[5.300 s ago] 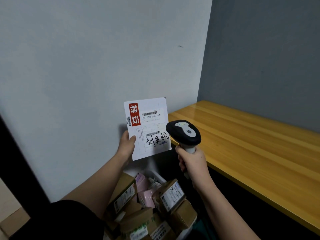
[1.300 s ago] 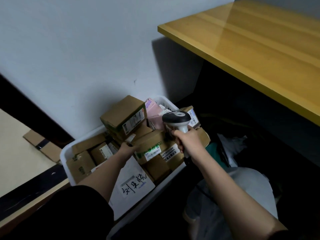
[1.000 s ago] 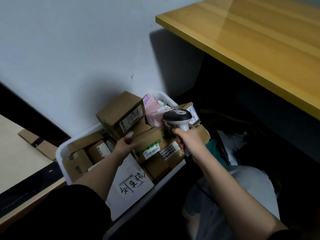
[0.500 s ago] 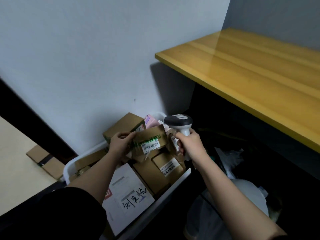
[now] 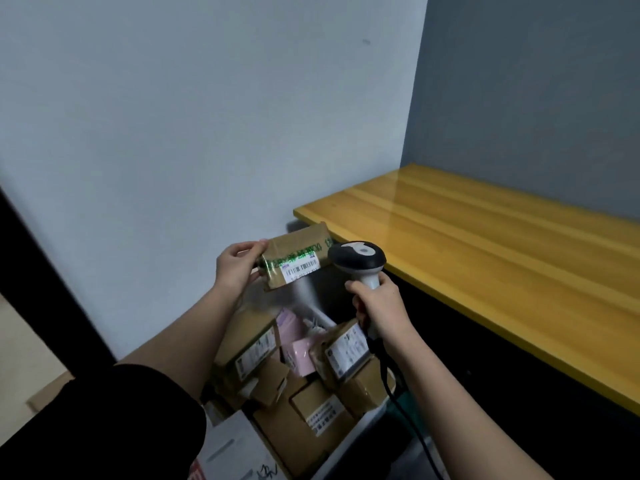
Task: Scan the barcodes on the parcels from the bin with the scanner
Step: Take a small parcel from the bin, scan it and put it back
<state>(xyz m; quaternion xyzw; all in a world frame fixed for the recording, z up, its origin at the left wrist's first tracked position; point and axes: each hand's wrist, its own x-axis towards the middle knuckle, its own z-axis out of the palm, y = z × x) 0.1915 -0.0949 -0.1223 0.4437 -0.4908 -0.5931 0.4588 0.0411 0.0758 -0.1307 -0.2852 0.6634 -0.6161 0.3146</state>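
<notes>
My left hand (image 5: 235, 268) holds a small brown cardboard parcel (image 5: 294, 256) up in front of the wall, its white barcode label and green tape facing me. My right hand (image 5: 379, 306) grips the handle of the black-and-white scanner (image 5: 356, 259), whose head sits just right of the parcel, almost touching it. Below my arms stands the white bin (image 5: 363, 422), filled with several brown boxes, a pink package (image 5: 299, 348) and a white envelope (image 5: 235, 452) with handwriting at its near end.
A yellow wooden tabletop (image 5: 485, 265) runs along the right, with dark space beneath it. The pale wall stands close behind the parcel. The scanner's black cable (image 5: 408, 420) hangs down past the bin's right side. A flat cardboard piece (image 5: 48, 393) lies on the floor at left.
My left hand has lifted the brown parcel out of the bin to chest height. The scanner rose with my right hand beside it. Earlier, the white envelope went back into the bin.
</notes>
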